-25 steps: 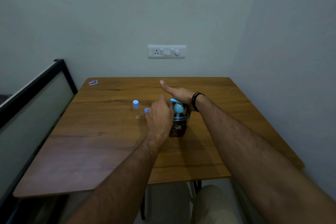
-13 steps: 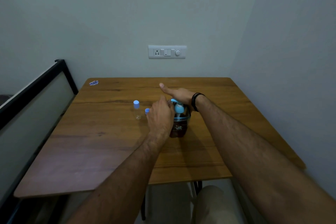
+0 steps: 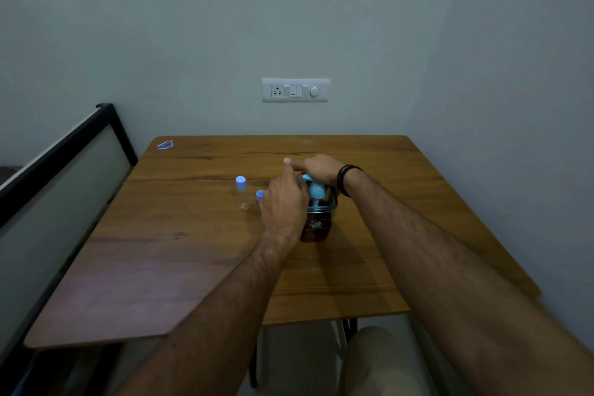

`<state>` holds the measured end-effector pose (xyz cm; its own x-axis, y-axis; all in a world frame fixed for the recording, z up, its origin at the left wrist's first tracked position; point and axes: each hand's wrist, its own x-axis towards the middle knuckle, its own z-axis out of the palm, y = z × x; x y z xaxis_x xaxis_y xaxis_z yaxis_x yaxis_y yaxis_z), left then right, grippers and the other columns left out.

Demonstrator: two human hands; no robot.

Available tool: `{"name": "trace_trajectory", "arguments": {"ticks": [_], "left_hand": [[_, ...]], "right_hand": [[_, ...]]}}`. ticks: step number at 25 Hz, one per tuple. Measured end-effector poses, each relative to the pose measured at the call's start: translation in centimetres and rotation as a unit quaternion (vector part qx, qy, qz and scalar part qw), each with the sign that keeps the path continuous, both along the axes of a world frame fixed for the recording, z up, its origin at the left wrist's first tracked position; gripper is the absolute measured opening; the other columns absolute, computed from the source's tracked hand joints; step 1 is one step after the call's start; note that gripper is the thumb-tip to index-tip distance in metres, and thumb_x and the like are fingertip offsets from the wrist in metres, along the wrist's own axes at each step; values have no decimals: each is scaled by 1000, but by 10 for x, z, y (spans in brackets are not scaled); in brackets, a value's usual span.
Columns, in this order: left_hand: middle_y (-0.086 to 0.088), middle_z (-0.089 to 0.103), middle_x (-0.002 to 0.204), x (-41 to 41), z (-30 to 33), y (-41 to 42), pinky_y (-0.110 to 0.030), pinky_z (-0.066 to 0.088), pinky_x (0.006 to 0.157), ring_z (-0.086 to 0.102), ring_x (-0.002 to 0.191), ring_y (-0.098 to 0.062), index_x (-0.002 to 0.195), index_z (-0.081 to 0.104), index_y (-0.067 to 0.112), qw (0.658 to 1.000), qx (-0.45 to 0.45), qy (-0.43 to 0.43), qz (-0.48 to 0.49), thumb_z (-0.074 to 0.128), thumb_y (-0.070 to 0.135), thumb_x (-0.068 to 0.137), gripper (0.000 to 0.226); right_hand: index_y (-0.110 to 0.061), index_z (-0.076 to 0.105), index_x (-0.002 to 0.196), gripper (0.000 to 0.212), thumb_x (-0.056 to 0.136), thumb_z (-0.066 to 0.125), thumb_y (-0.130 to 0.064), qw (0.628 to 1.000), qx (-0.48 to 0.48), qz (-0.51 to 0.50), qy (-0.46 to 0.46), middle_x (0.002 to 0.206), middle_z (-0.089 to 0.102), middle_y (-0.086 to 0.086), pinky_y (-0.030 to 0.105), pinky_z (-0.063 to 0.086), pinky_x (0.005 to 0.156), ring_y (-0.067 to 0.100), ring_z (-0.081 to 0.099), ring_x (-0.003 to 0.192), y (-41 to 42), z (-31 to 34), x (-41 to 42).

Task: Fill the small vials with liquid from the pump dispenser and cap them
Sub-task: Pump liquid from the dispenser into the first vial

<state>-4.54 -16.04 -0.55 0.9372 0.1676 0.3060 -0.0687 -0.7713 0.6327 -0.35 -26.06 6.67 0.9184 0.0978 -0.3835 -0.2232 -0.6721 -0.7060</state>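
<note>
Vial work turns on one line here: the pump (image 3: 314,191) spout points left, toward my left hand (image 3: 284,206), and whatever that hand holds has to sit mouth-up right under it. The dispenser stands upright near the middle of the desk (image 3: 401,202), a dark bottle with a blue pump head. My right hand (image 3: 316,169) lies on top of the pump head from behind, fingers stretched out flat toward the left, pressing rather than gripping. My left hand is just left of the bottle, touching or nearly touching it, fingers curled in toward the spout. I judge it holds an open vial there, but its back hides the vial, so I cannot tell what it clamps on.

Left of that hand, just beside it, a loose blue cap (image 3: 260,194) peeks out on the desk. Further left stands a capped vial (image 3: 241,192), upright and clear, apart from both hands. I cannot tell whether it is filled. The left hand is the nearer one to both, so capping falls to it. A small sticker (image 3: 165,145) lies at the far left corner.
</note>
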Motion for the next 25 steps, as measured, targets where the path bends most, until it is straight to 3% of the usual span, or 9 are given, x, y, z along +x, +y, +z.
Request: {"name": "trace_trajectory", "arguments": {"ticks": [3,7,10,12,14,16,17,22,25], "left_hand": [[0,66,93,0,1,-1,-35,54,72,65,89,-19,120,54,14,1000,-1,3,2,47,29,106,21],[3,60,89,-1,0,-2,-28,47,67,60,81,-14,106,54,14,1000,0,2,8,48,28,107,15],[3,59,87,-1,0,-2,-29,47,67,58,80,-15,106,54,14,1000,6,0,12,47,28,106,15],[3,60,88,-1,1,-2,-29,46,67,57,80,-14,107,54,15,1000,6,1,14,48,29,106,15],[3,61,88,-1,0,-2,-28,45,66,57,79,-13,106,54,15,1000,8,-1,16,47,29,107,16],[3,60,86,-2,-1,-2,-26,39,63,55,77,-12,103,53,16,1000,11,-4,17,46,29,107,15],[3,58,86,-2,-1,-2,-26,38,63,54,76,-12,103,53,16,1000,12,-5,17,46,29,107,15],[2,64,92,0,0,-2,-33,55,73,62,83,-15,110,55,15,1000,3,-5,14,47,29,106,17],[1,64,92,-2,-1,-3,-29,50,70,58,81,-13,107,56,15,1000,5,-11,19,49,29,106,16]], "right_hand": [[-14,57,140,81,89,52,-76,1000,-3,-3,15,126,65,9,35,49,65,21,65,89,0,1,4],[-24,42,153,112,69,41,-98,999,30,9,41,144,55,12,55,49,99,32,60,118,-2,3,-3],[-16,53,146,93,84,45,-86,1000,13,5,5,131,62,8,37,51,74,23,64,100,0,0,0],[-13,55,142,85,89,47,-79,1000,-11,2,1,129,64,8,34,47,63,21,64,93,0,0,3],[-15,53,143,94,84,43,-86,1000,-3,3,18,134,63,11,41,54,76,26,65,101,-2,2,4],[-19,47,149,110,71,41,-97,998,22,7,53,141,58,12,56,50,98,33,62,116,-3,4,3],[-21,45,150,114,68,41,-99,998,29,9,60,144,56,11,57,48,101,34,60,120,-4,4,2],[-14,52,146,93,84,46,-84,1000,-22,19,8,137,60,10,35,47,65,23,62,96,1,1,4],[-16,49,148,103,77,46,-90,999,3,17,36,136,61,12,46,54,82,29,65,106,-4,3,6]]}}
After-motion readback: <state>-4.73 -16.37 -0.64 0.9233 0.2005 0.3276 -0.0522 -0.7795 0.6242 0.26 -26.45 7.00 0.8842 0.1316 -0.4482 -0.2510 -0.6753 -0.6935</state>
